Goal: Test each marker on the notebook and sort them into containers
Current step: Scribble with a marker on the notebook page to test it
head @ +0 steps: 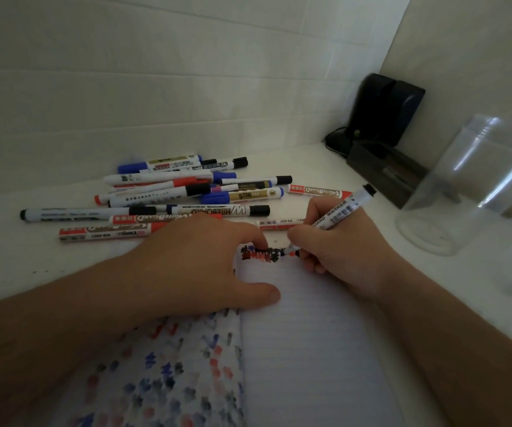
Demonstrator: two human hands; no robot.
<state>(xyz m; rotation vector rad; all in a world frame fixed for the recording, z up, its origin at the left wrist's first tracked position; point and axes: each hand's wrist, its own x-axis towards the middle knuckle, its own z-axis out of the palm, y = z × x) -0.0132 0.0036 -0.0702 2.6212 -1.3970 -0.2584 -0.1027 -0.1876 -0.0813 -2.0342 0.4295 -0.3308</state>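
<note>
Head view looks down on my right hand [338, 251], fingers pinched round a whiteboard marker [341, 211] whose tip touches the top of the notebook [310, 334], adding to a row of black and red scribbles [264, 253]. My left hand [205, 266] lies flat with fingers relaxed, pressing the page down just beside the marks. I judge this the testing step. Untested markers lie in a pile [171, 192] beyond the notebook. Next I must read whether the ink runs well, then lift the marker and carry it right to the clear jar [464, 195] or the dark box [387, 171].
</note>
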